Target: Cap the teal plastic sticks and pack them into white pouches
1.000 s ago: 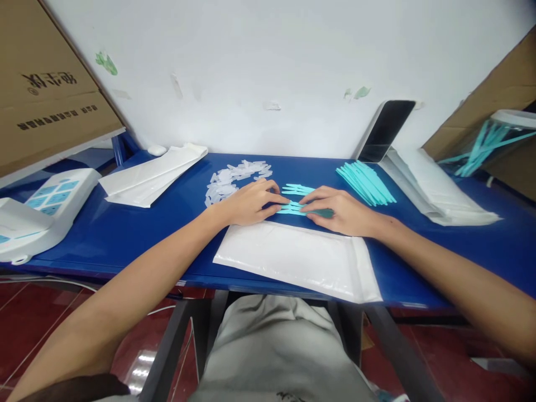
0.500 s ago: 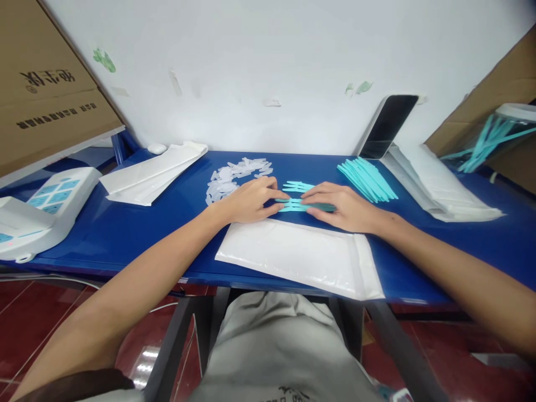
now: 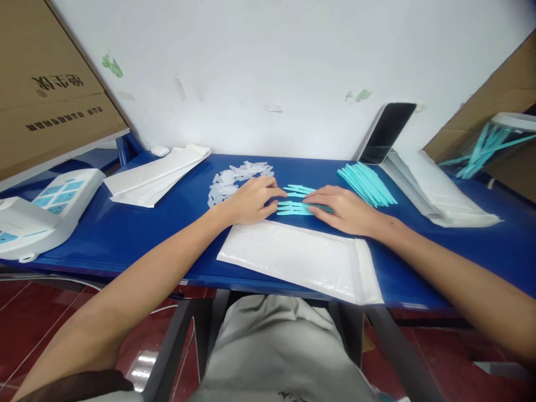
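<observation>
Turquoise strips (image 3: 293,208) lie in a small row on the blue bench (image 3: 138,240), between the two hands. The left hand (image 3: 253,201) is at their left ends, thumb and forefinger narrowly parted; whether they pinch a strip I cannot tell. The right hand (image 3: 343,209) covers the right ends, fingers bent; their grip cannot be made out either. A few more strips lie just behind. A white packet (image 3: 297,259) lies flat in front of the hands. Translucent pieces (image 3: 226,181) are heaped beyond the left hand, a turquoise pile (image 3: 367,184) beyond the right. Farther back, a phone (image 3: 389,133) leans against the wall (image 3: 268,61).
</observation>
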`<state>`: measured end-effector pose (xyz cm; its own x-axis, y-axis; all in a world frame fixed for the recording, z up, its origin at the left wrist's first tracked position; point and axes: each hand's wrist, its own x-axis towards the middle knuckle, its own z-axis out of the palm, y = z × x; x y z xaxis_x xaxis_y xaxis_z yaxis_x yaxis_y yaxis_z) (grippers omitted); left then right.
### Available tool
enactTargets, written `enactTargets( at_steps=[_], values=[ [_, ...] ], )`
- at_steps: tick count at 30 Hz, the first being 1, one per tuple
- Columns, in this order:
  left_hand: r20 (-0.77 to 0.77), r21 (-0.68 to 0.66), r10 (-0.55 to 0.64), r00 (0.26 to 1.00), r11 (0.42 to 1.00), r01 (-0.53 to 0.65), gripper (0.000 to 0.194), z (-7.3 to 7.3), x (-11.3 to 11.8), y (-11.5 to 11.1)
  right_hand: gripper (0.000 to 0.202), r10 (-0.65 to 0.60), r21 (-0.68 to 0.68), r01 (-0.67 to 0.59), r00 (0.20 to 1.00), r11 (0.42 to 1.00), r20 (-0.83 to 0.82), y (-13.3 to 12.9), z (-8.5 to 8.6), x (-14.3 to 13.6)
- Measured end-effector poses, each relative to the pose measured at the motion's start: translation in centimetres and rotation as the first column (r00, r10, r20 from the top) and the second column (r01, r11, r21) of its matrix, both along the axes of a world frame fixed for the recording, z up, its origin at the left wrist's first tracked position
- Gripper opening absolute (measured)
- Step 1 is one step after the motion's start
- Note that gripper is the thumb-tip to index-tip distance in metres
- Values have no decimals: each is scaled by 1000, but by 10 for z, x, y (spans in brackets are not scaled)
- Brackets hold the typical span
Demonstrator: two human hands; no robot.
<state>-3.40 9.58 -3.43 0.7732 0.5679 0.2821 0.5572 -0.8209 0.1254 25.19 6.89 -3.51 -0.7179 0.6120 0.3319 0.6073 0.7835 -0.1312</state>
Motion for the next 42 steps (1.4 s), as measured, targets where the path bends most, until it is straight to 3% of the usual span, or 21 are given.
enactTargets(
  at_steps=[9, 33, 42],
  values=[
    [-5, -22, -9, 1000, 1000, 9, 45, -5, -1, 1, 35, 73, -41, -77, 994, 996, -78, -6, -1, -2],
    [-21, -53, -20, 1000, 998, 19, 44, -4, -1, 0, 40, -116, 2, 116, 992, 993, -44, 7, -6, 6],
    [-25, -51, -18, 1000, 999, 17, 44, -3, -1, -1, 36, -6, -61, 2, 998, 998, -65, 4, -6, 3]
  ],
)
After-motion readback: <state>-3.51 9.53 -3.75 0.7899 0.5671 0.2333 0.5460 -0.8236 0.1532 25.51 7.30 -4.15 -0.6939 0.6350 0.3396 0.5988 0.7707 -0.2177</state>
